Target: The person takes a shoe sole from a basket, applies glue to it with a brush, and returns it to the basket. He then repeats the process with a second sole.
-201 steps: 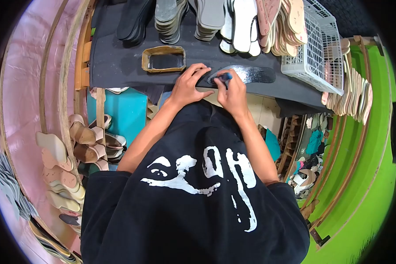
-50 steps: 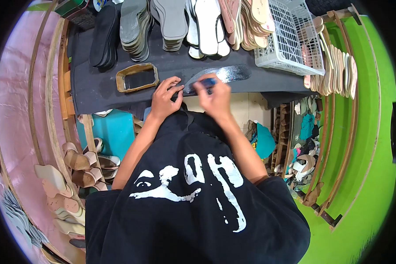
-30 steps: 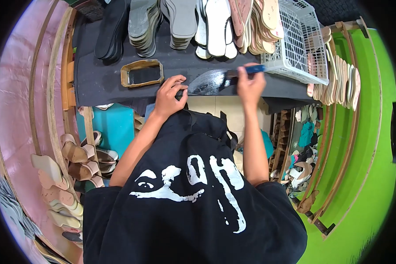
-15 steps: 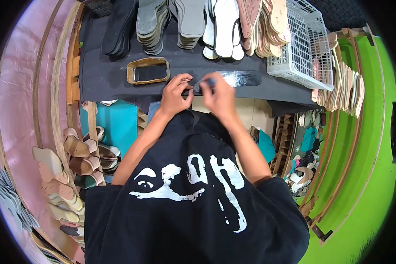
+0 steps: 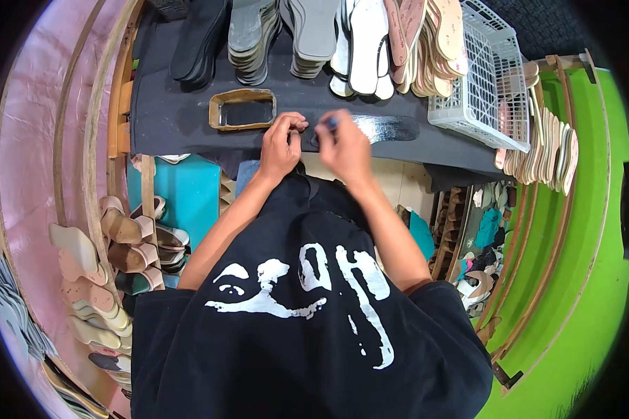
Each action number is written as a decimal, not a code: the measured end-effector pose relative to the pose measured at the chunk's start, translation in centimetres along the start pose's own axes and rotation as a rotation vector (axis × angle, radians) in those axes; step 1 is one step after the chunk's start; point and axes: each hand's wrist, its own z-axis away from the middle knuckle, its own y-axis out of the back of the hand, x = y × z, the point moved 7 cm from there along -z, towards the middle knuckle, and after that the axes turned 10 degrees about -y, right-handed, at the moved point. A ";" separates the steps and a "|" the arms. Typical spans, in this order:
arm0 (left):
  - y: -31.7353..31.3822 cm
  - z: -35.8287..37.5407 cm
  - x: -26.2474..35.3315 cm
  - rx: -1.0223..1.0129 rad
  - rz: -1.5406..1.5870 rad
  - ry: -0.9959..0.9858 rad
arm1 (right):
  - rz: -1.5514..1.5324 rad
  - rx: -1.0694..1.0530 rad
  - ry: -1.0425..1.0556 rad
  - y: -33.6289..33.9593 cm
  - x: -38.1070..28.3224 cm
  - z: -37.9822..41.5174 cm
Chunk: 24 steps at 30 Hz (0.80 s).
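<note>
A black insole [image 5: 391,128] lies lengthwise on the dark work table, its right part glossy and wet-looking. My right hand [image 5: 347,150] is over the insole's left part, closed round a small tool with a dark blue end [image 5: 332,123]; motion blur hides the tool's exact kind. At the insole's left end rests my left hand [image 5: 279,148], its fingers curled and pinched against the edge. The fingers partly hide that end. Just left of this hand stands a brown-rimmed rectangular container [image 5: 217,114] with a dark inside.
Stacks of black insoles [image 5: 197,52], grey insoles [image 5: 313,35], white insoles [image 5: 367,52] and beige insoles [image 5: 444,42] line the table's back. A white plastic crate [image 5: 461,115] stands at right. Shoes [image 5: 127,227] sit on a rack at lower left.
My right hand has shifted slightly left over the insole, still holding the tool. The left hand stays at the insole's end, fingers curled closer. The camera view has tilted slightly.
</note>
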 end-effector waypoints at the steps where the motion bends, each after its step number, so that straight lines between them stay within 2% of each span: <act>1: 0.0 0.1 0.2 0.004 -0.023 -0.020 | 0.025 0.046 -0.019 1.3 1.0 -1.3; 4: 0.0 0.0 0.3 -0.008 -0.051 -0.048 | 0.134 0.153 -0.100 4.8 3.6 -4.1; 5: 0.0 0.1 0.4 -0.006 -0.050 -0.048 | 0.208 0.168 -0.013 5.0 2.7 -4.2; 6: 0.0 0.0 0.4 0.005 -0.050 -0.059 | 0.210 0.169 -0.010 4.8 2.3 -3.9; 8: 0.1 -0.1 0.7 0.014 -0.047 -0.069 | 0.422 0.021 0.222 1.8 -0.5 -2.0; 9: 0.3 -0.3 1.2 0.010 -0.084 -0.096 | 0.413 -0.083 0.213 0.3 -1.1 -0.9; 12: 0.6 -0.6 1.5 0.003 -0.138 -0.109 | 0.046 -0.152 0.152 -1.4 -2.6 0.9; 13: 0.7 -0.5 1.4 -0.002 -0.152 -0.093 | 0.044 -0.155 0.153 -1.5 -2.3 1.0; 15: 0.5 -0.3 1.0 0.017 -0.101 -0.080 | -0.119 -0.177 -0.041 -1.3 -0.1 0.6; 16: 0.4 -0.2 0.7 0.034 -0.049 -0.070 | -0.070 -0.169 -0.075 -0.8 0.8 0.2; 20: 0.3 0.0 0.5 0.017 -0.049 -0.092 | -0.086 0.091 -0.122 3.4 1.5 -1.7; 22: 0.2 -0.1 0.7 -0.005 -0.087 -0.117 | -0.039 0.164 -0.044 3.8 1.7 -1.8; 24: 0.2 0.0 0.6 -0.030 -0.126 -0.142 | 0.086 0.098 0.058 2.3 0.4 -0.8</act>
